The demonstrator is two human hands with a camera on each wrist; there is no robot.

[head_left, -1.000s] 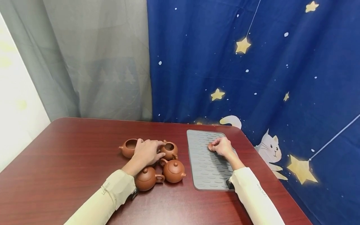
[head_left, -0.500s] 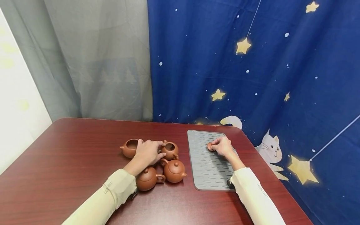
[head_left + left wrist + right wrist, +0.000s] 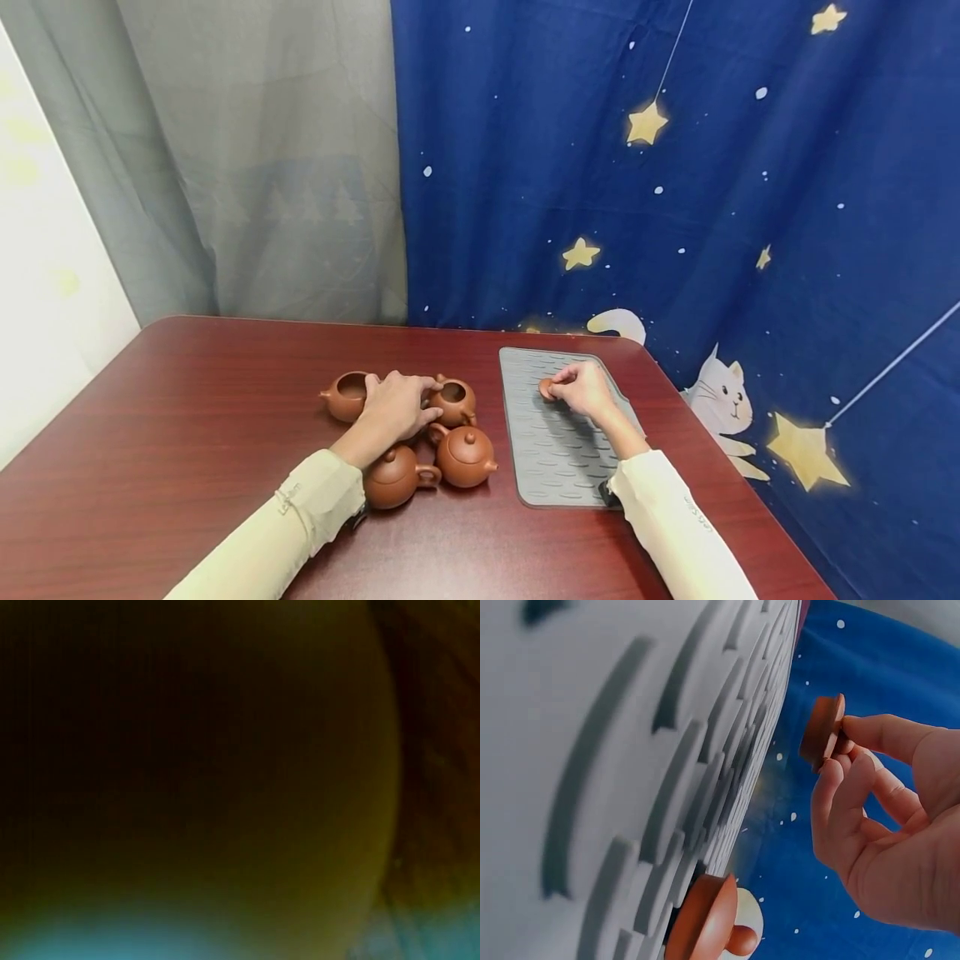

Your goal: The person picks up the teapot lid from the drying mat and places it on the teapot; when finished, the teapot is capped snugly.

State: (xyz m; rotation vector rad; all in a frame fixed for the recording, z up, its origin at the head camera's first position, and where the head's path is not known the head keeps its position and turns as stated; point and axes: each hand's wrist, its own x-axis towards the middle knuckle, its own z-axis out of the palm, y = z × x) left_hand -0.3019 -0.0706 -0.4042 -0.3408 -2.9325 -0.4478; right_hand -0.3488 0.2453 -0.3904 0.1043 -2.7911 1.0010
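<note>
The worktop (image 3: 225, 450) is reddish brown, wood-grained and shiny, its far corners rounded. On it stand an open teapot (image 3: 341, 407) at the left, another open teapot (image 3: 450, 412), and two lidded teapots (image 3: 463, 465) nearer. A grey ridged mat (image 3: 551, 471) lies flat to their right.

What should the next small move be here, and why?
Probably carry the held lid left toward the open teapot nearer the mat: the right hand pinches it clear of the mat, and that teapot, beside the left hand, shows an uncovered opening.
</note>
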